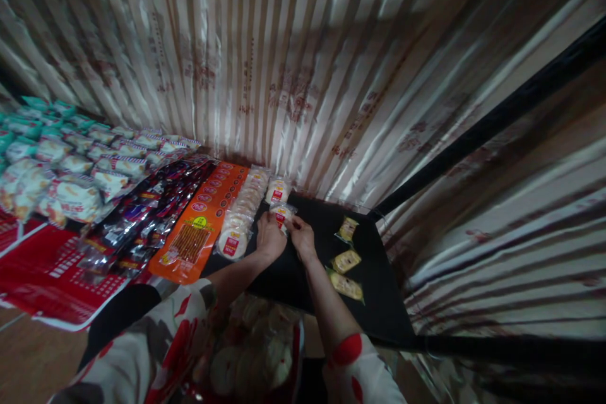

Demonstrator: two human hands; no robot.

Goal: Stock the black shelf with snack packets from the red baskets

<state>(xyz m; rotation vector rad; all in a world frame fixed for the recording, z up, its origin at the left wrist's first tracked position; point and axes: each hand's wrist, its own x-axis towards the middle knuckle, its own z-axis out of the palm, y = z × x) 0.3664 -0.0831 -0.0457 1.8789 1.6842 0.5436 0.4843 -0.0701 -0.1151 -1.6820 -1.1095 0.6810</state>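
Observation:
Both my hands meet at a clear packet of round white rice crackers (283, 209) with a red label, low over the black board. My left hand (271, 235) has its fingers closed on the packet's left edge. From the other side, the fingers of my right hand (302, 235) pinch its right edge. Just behind lies a similar cracker packet (277, 190). To the left runs an overlapping row of the same cracker packets (243, 208). In my lap sits a red-edged bag (253, 353) with more round white packets, partly hidden by my arms.
Three small yellow wrapped snacks (347, 262) lie on the right of the black board (383, 303). Leftward are an orange bag of stick snacks (196, 230), dark shiny packets (137, 221) and many white packets (78, 183). A curtain (284, 76) and black pole (492, 117) border the board.

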